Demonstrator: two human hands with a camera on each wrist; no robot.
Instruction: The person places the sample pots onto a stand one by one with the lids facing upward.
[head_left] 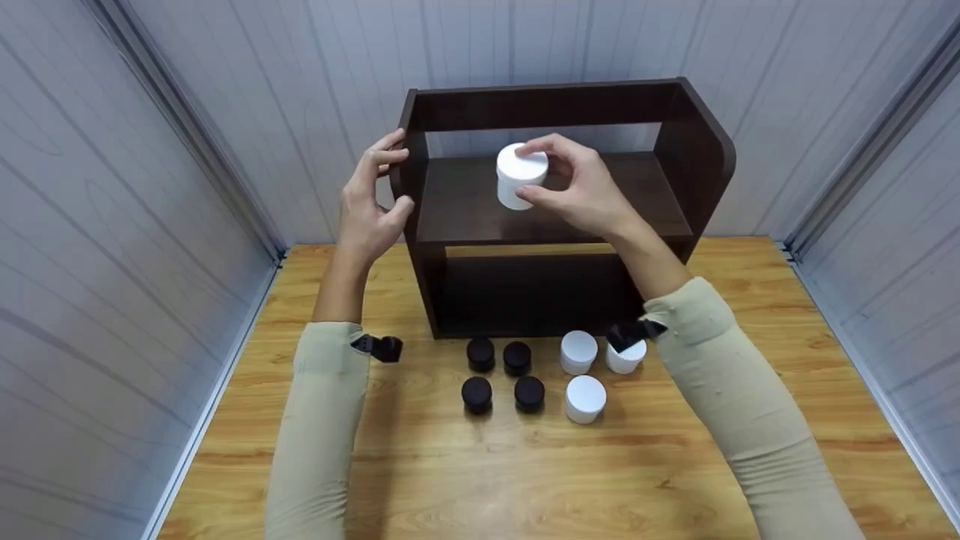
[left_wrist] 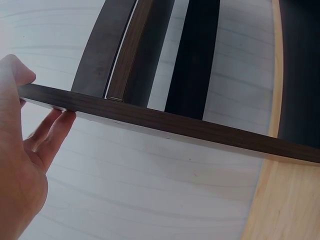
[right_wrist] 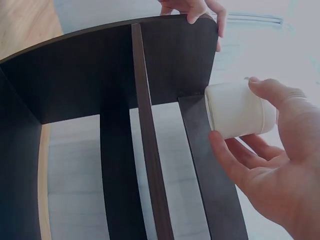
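A white lidded jar [head_left: 520,187] is held upright in the right hand [head_left: 589,191], above the upper board of a dark brown two-tier shelf [head_left: 480,217]. In the right wrist view, the thumb and fingers of that hand pinch the white jar [right_wrist: 235,110] from opposite sides. At the shelf's left side panel, the left hand [head_left: 373,199] grips the edge. The left wrist view shows its thumb and fingers on opposite sides of the panel [left_wrist: 165,125].
Before the shelf on the wooden table [head_left: 480,480] stand several small black-lidded jars [head_left: 477,394]. To their right are three white jars [head_left: 585,397], one partly hidden by the right wrist camera. Pale panel walls [head_left: 360,45] enclose the back and sides.
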